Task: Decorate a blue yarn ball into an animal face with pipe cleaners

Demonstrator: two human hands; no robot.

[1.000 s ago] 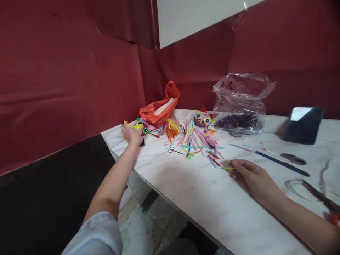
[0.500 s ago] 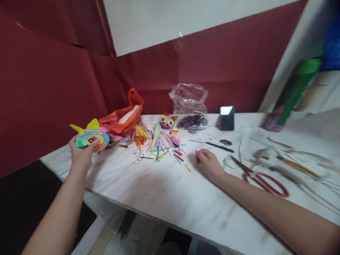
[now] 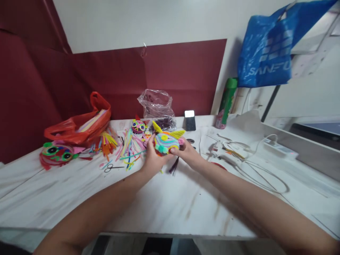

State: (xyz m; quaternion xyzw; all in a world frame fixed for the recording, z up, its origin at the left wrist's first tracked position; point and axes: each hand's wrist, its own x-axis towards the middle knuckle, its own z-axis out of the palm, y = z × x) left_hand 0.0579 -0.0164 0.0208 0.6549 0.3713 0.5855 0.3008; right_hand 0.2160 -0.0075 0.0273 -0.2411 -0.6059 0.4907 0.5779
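Note:
Both my hands hold a round, striped craft face (image 3: 165, 142) with yellow pointed ears, just above the white table (image 3: 164, 205). My left hand (image 3: 152, 157) grips its left side with curled fingers. From the right, my right hand (image 3: 187, 151) pinches its edge. Dark strands hang below the craft. A second craft face (image 3: 139, 126) lies behind among a heap of coloured strips (image 3: 127, 145). A third one, green and red (image 3: 57, 153), rests at the left.
An orange plastic bag (image 3: 79, 125) of strips, a clear bag (image 3: 156, 106), a phone (image 3: 190, 120), a green spray can (image 3: 225, 102) and small scissors (image 3: 113, 167) are on the table. Cables and red-handled scissors (image 3: 220, 164) lie to the right. A blue bag (image 3: 268, 49) hangs above.
My left hand has carried the striped craft face from the table's left edge to the middle. My right hand left the table and took hold of it. The view swung right.

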